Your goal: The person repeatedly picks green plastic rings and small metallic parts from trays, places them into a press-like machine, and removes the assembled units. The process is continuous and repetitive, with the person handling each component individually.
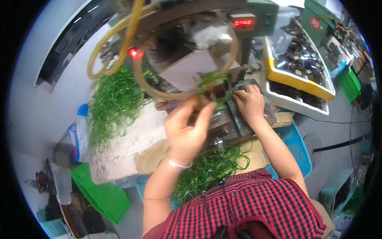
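Note:
My left hand (185,129) is raised in front of the machine, thumb and fingertips pinched together on a green translucent plastic loop (227,85). The loop is blurred, and its exact kind cannot be made out. To the right, my right hand (250,103) rests at the machine's dark metal fixture (235,115), its fingers bent over the top; whatever they grip is hidden. A pile of thin green plastic loops (113,103) lies on the worktop left of the machine. More green loops (211,169) are heaped below my hands, close to my checked apron.
The machine carries a red digital display (243,22) and a yellowish hose (131,32). White foam boxes (292,101) of dark glossy pieces stand at the right. A blue basket (300,147) sits below them. A green crate (101,195) is at the lower left, beside the pale worktop (115,159).

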Available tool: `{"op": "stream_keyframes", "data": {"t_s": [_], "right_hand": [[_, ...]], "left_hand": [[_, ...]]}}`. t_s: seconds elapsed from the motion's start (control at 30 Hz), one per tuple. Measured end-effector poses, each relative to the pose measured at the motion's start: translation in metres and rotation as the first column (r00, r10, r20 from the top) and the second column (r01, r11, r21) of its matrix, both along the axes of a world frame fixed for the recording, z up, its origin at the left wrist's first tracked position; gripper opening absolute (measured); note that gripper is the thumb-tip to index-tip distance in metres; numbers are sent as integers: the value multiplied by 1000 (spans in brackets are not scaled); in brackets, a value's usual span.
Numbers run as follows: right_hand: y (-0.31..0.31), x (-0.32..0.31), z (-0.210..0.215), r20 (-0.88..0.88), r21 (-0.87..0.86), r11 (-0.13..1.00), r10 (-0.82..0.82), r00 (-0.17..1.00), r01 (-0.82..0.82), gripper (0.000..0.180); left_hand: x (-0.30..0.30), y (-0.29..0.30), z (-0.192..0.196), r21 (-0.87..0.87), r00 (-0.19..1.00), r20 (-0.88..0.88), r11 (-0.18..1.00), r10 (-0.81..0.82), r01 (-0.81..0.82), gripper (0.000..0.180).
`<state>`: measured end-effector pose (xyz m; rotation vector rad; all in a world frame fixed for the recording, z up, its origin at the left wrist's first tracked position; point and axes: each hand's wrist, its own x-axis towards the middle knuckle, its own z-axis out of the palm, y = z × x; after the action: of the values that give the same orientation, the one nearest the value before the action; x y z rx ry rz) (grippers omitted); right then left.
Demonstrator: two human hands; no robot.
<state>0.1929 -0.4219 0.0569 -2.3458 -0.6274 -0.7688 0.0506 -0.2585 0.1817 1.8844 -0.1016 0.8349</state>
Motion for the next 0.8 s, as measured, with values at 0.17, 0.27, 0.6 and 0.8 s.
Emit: {"op": "stream_keyframes", "data": {"t_s": [0.17, 0.27, 0.6, 0.8], "right_hand": [[4, 8, -9, -88, -241, 970, -4, 996, -17, 17], [-15, -14, -3, 57, -65, 995, 83, 995, -79, 10], [-35, -48, 28, -209, 319, 947, 105, 972, -33, 11], [-41, -40, 13, -344, 436, 899, 121, 931, 44, 14]], "left_hand": [[-8, -4, -5, 23, 997, -62, 999, 38, -37, 17], [-39, 25, -31, 280, 975, 195, 947, 107, -160, 24], [69, 195, -116, 469, 656, -342, 727, 673, -501, 29], [135, 246, -213, 562, 685, -171, 641, 708, -523, 47]]}}
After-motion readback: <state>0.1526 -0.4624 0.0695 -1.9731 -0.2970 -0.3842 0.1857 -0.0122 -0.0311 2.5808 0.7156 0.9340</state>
